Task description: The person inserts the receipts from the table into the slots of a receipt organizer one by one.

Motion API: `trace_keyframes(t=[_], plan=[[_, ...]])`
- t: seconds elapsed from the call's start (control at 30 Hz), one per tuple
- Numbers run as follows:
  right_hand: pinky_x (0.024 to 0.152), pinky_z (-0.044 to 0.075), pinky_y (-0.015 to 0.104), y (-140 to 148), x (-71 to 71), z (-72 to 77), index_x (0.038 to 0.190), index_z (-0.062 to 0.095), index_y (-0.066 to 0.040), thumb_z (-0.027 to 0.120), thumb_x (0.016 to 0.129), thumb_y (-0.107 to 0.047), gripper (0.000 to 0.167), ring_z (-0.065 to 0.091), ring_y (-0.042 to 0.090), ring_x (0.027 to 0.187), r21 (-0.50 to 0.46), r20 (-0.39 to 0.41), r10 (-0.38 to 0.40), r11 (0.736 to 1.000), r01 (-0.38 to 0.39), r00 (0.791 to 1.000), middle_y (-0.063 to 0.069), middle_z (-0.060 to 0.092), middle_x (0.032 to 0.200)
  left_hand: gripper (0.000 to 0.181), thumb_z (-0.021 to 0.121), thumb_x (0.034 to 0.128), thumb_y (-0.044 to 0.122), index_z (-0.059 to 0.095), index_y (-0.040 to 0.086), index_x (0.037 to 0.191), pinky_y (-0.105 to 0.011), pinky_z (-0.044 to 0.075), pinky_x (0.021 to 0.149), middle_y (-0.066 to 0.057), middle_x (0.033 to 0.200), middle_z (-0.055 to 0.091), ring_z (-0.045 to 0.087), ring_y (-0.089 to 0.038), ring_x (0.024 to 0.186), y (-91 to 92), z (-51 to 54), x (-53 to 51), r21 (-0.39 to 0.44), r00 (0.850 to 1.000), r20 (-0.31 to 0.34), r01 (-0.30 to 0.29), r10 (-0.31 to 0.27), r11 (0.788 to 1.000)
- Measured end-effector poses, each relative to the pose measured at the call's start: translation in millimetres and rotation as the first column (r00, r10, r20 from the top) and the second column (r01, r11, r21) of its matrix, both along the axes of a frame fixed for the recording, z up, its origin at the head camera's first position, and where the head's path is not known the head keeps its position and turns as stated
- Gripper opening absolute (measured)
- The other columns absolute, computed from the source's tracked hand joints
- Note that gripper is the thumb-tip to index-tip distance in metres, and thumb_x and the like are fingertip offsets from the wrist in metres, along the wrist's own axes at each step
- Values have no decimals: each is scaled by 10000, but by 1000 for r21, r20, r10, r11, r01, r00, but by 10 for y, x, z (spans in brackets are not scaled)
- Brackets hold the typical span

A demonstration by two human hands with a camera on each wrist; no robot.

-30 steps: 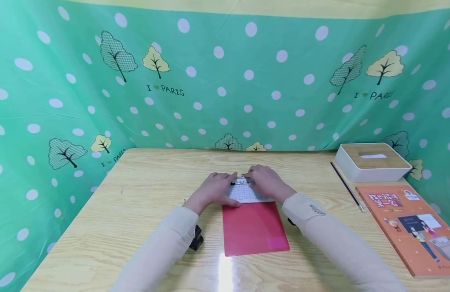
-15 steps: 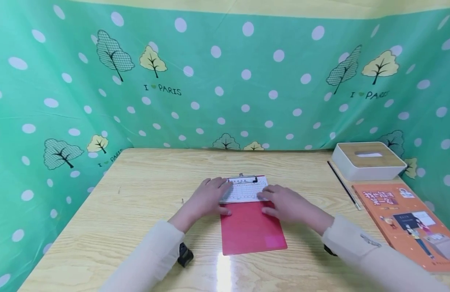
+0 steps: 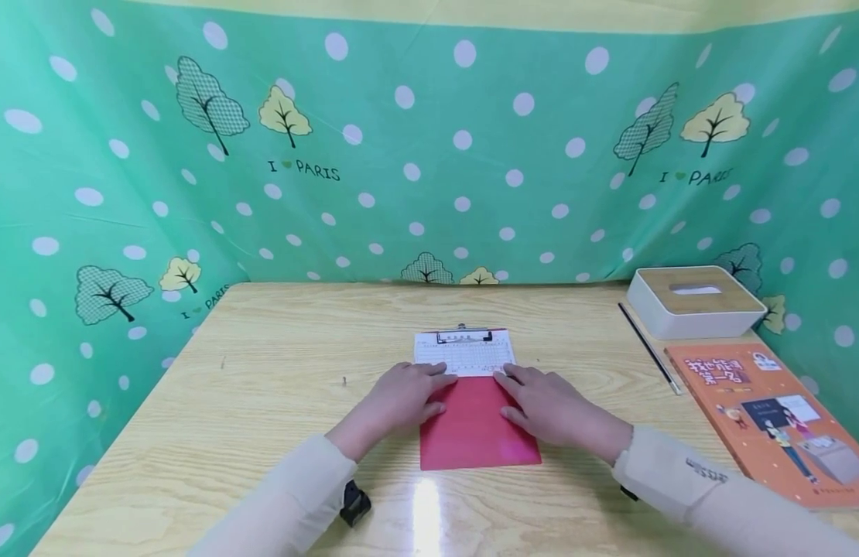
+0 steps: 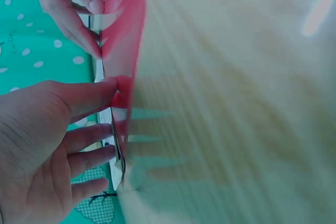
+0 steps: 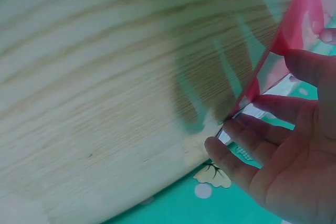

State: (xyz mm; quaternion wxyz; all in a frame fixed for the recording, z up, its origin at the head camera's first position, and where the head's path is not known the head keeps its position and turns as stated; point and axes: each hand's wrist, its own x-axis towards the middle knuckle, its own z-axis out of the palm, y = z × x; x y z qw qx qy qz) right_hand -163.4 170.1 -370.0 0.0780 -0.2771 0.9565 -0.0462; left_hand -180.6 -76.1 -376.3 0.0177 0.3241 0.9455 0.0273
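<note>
A red clipboard (image 3: 480, 441) lies flat on the wooden table, its metal clip (image 3: 464, 336) at the far end. Under the clip is a white printed sheet (image 3: 464, 357) with a grid, covering the upper part of the board. My left hand (image 3: 402, 396) rests its fingertips at the board's left side, by the sheet's lower edge. On the opposite side my right hand (image 3: 556, 406) touches the board with loosely extended fingers. Both wrist views show the fingers of the left hand (image 4: 47, 129) and right hand (image 5: 294, 145) spread along the board, gripping nothing.
A white tissue box (image 3: 694, 313) with a wooden lid stands at the back right. Beside it lie a dark pencil (image 3: 648, 348) and an orange book (image 3: 778, 422). A green patterned cloth (image 3: 429, 155) hangs behind the table (image 3: 297, 333).
Both hands have left the clip area and come down to the sheet's lower edge, uncovering the clip and sheet. The right hand has moved outward to the board's right side.
</note>
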Motion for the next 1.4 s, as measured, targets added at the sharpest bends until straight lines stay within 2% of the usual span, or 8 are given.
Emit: trace_keyframes(t=[0.2, 0.37, 0.93, 1.4], plan=[[1039, 424, 603, 17, -62, -17, 1475, 497, -7, 640, 1008, -319, 580, 451, 444, 1363, 16, -7, -19, 1000, 19, 1000, 247, 458, 1499, 458, 732, 955, 277, 637, 165, 1388, -457, 471, 1040, -87, 1451, 572, 559, -286, 1312, 98, 12, -121, -18, 997, 49, -52, 53, 999], [1051, 411, 607, 30, -103, -31, 1485, 483, -8, 635, 1011, -324, 589, 440, 452, 1368, -3, 7, -21, 1000, 21, 1000, 249, 445, 1508, 454, 734, 953, 258, 635, 161, 1386, -450, 485, 1022, -81, 1459, 566, 567, -291, 1301, 138, 30, -147, -29, 993, 79, -84, 86, 996], [1101, 366, 592, -12, -203, -68, 1507, 457, -25, 671, 986, -339, 645, 396, 438, 1405, -61, 52, -33, 997, 36, 998, 242, 427, 1523, 460, 742, 944, 230, 631, 155, 1384, -477, 474, 1031, -94, 1465, 558, 550, -304, 1319, 51, 45, -178, -13, 989, 97, -112, 112, 994], [1112, 346, 600, -59, -252, -78, 1506, 461, -28, 673, 987, -331, 636, 384, 436, 1412, -92, 71, -44, 994, 51, 996, 238, 421, 1527, 457, 759, 930, 222, 647, 148, 1366, -467, 461, 1050, -107, 1439, 580, 560, -316, 1306, -19, 37, -228, -9, 993, 73, -87, 88, 996]])
